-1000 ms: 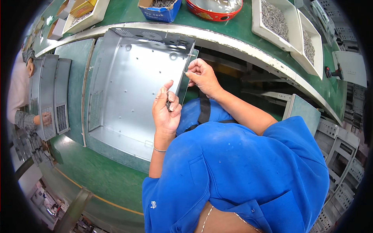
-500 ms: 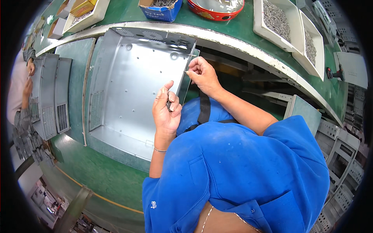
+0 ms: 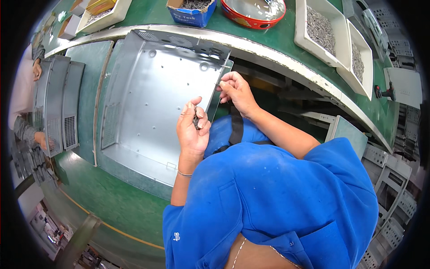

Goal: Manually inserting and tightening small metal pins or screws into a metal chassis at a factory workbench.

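Note:
A large shallow box of bare sheet metal (image 3: 148,94) lies open in front of me, with small holes and studs in its floor and vent slots in its walls. My left hand (image 3: 192,130) is over its near right side, palm up, fingers curled round several small dark metal fasteners (image 3: 196,120). At the box's right edge my right hand (image 3: 239,94) pinches a small thin piece (image 3: 218,84), too small to name, against or close to the rim. A short pin (image 3: 227,67) sticks out from that rim farther back.
Along the green bench (image 3: 268,38) stand a blue carton (image 3: 190,17), a red round tin (image 3: 255,20) and white bins of small metal parts (image 3: 320,31). A cordless driver (image 3: 385,93) lies at far right. Another person's hand (image 3: 41,140) touches metal housings (image 3: 56,98) at left.
My right hand has turned slightly, its fingers closer together at the rim. The left hand stays nearly in place. At left, the other person's lower hand has moved down onto a housing.

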Demonstrator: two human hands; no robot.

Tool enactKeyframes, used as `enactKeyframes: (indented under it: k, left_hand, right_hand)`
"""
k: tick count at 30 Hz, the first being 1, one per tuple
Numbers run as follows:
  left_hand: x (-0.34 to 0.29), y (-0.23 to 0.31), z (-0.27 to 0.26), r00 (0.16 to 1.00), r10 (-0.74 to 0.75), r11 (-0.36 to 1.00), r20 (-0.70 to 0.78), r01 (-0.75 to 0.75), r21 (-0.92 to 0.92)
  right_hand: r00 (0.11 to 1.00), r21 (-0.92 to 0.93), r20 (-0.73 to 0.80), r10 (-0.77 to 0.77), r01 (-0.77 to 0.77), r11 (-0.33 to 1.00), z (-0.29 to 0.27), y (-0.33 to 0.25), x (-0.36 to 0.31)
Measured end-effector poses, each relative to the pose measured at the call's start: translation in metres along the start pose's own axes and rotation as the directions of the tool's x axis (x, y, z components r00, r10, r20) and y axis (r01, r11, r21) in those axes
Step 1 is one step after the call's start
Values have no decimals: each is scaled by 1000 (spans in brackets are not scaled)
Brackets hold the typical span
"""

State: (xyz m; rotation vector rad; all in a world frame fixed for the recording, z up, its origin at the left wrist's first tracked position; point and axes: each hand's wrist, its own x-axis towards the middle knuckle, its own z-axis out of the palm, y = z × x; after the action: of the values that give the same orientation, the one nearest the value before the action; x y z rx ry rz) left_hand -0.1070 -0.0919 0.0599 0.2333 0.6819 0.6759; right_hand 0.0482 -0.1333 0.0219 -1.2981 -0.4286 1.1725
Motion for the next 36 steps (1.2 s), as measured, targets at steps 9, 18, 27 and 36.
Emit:
enactKeyframes:
  k: [9, 18, 27, 36]
  left_hand:
    - [-3, 5, 0, 1000, 3, 993, 2, -3, -118]
    - [-4, 3, -5, 997, 62, 997, 38, -60, -53]
    - [-14, 6, 3, 995, 94, 995, 21, -94, -18]
    - [-38, 8, 3, 991, 125, 992, 41, -126, 14]
  right_hand:
    - [999, -200, -9, 49, -49, 978, 1, 2, 2]
    - [997, -262, -68, 26, -43, 964, 8, 12, 7]
    - [996, -265, -87, 9, -32, 964, 12, 11, 6]
    - [988, -102, -116, 100, -112, 988, 21, 8, -1]
